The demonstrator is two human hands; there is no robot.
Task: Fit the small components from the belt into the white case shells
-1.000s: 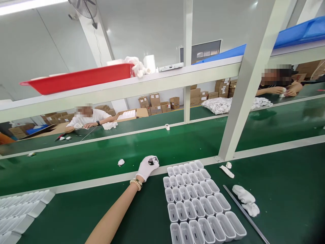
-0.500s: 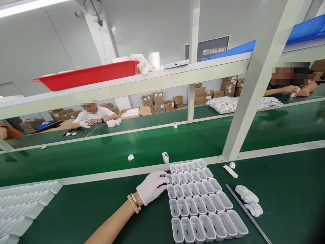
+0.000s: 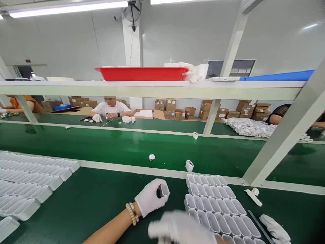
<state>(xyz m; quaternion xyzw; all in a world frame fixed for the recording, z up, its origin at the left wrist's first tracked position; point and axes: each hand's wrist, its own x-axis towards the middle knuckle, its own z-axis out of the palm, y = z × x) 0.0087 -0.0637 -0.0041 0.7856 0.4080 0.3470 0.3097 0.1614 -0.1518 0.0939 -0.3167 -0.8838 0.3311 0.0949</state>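
Note:
My left hand (image 3: 151, 198), in a white glove with a beaded bracelet at the wrist, is closed around a small white plastic case (image 3: 165, 190), its open end facing me. My right hand (image 3: 186, 227), also gloved in white, is at the bottom of the view, smeared by motion. Whether its fingers hold anything cannot be made out. Beside it, rows of open, white rectangular plastic cases (image 3: 215, 206) stand close together on the green table (image 3: 101, 200); the right hand covers part of the nearest rows.
More rows of white cases (image 3: 35, 179) fill the left side. Loose white gloves (image 3: 274, 226) and a thin metal strip (image 3: 259, 222) lie at right. A green conveyor belt (image 3: 109, 149) carries a few small white parts. A shelf with a red tray (image 3: 142, 73) spans above. People sit across.
My left hand has lifted a plastic case from the rows and drawn it away to their left. My right hand has come into view. The camera view has levelled and swung.

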